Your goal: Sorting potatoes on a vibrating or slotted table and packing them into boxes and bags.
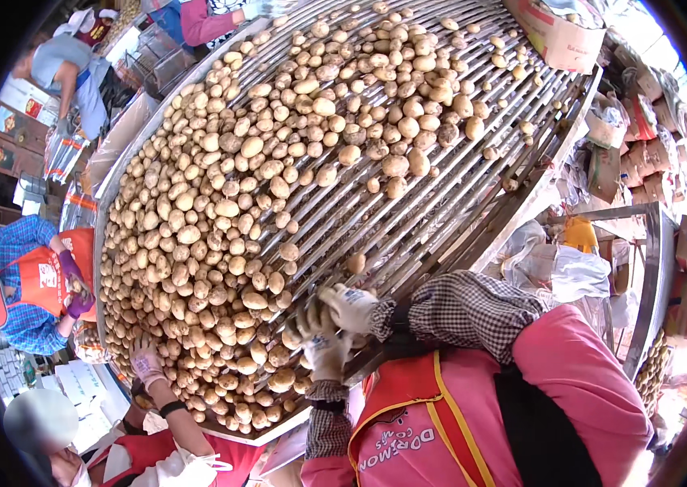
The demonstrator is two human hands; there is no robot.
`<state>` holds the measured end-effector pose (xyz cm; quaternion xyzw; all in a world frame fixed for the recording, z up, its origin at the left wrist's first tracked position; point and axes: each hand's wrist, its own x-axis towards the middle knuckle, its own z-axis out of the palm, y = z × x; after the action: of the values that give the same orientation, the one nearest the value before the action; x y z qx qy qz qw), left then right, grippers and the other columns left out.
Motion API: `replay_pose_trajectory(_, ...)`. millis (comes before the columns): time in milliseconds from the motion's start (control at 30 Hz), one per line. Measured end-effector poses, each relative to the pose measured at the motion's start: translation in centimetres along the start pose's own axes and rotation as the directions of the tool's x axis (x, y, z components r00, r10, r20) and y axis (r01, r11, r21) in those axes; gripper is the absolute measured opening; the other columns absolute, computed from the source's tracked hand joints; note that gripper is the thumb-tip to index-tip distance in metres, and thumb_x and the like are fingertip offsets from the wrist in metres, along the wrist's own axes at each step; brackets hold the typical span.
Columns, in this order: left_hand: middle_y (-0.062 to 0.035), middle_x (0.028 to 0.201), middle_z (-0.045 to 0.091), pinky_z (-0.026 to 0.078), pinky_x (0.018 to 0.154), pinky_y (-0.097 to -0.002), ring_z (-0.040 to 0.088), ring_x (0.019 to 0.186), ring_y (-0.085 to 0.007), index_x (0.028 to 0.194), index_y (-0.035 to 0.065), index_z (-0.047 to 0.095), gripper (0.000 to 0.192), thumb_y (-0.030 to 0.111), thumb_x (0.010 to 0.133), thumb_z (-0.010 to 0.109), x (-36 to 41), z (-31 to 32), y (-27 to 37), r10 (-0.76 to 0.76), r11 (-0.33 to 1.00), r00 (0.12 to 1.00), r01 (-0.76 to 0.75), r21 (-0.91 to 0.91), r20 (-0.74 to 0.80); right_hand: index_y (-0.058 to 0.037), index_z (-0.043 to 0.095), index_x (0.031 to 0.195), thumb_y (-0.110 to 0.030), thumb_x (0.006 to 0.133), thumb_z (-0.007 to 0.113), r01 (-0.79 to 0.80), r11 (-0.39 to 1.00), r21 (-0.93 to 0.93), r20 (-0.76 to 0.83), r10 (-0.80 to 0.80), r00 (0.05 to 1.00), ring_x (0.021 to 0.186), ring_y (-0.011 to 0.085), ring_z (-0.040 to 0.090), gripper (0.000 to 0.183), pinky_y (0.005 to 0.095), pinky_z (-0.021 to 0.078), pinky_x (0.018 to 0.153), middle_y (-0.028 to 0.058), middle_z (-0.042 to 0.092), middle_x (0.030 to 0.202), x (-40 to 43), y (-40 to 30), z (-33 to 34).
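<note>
My left hand (321, 347), in a pale work glove with dirty fingers, reaches over the near edge of a slatted metal sorting table (343, 219). Its fingers are spread beside a potato (290, 339); its palm is hidden. Just above and to the right, close against it, is my right hand (352, 308), in a whitish glove, fingers pointing left. Whether it holds anything does not show. A lone potato (356, 263) lies on the slats above my right hand. Many potatoes (197, 243) cover the table's left side, and another heap (404, 115) lies farther up.
At lower left, a co-worker's gloved hand (146, 360) touches the potatoes. Another person in an orange apron (45, 274) stands at the left edge. A cardboard box (556, 36) rests at the table's top right corner. A metal frame (647, 292) stands at right.
</note>
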<state>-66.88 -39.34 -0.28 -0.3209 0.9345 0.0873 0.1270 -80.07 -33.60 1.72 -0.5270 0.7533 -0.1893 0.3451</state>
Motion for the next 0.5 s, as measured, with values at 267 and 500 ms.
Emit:
replay_pose_trajectory(267, -0.0095, 0.146, 0.046, 0.043, 0.110, -0.0568, 0.042, 0.136, -0.0373, 0.119, 0.0091, 0.065, 0.040, 0.027, 0.086, 0.079, -5.3, -2.6, -7.7, -0.268, 0.963, 0.834, 0.210, -0.172, -0.483, -0.0081, 0.061, 0.136, -0.015, 0.092, 0.067, -0.065, 0.975, 0.210, -0.440, 0.154, 0.885, 0.119, 0.0291, 0.063, 0.046, 0.0430, 0.0607, 0.095, 0.0167, 0.056, 0.140, -2.7, 7.5, -17.2)
replay_pose_trajectory(500, -0.0124, 0.142, 0.051, 0.035, 0.115, -0.0538, 0.040, 0.139, -0.0357, 0.111, 0.0089, 0.068, 0.023, 0.019, 0.091, 0.074, -0.9, -5.4, 0.0, -0.199, 0.926, 0.855, 0.004, -0.378, -0.479, -0.0225, 0.038, 0.158, -0.055, 0.098, 0.057, -0.751, 0.647, -0.135, -0.685, 0.486, 0.542, 0.135, 0.0327, 0.051, 0.071, 0.0575, 0.0451, 0.108, 0.0178, 0.046, 0.151, 5.4, 14.5, -28.5)
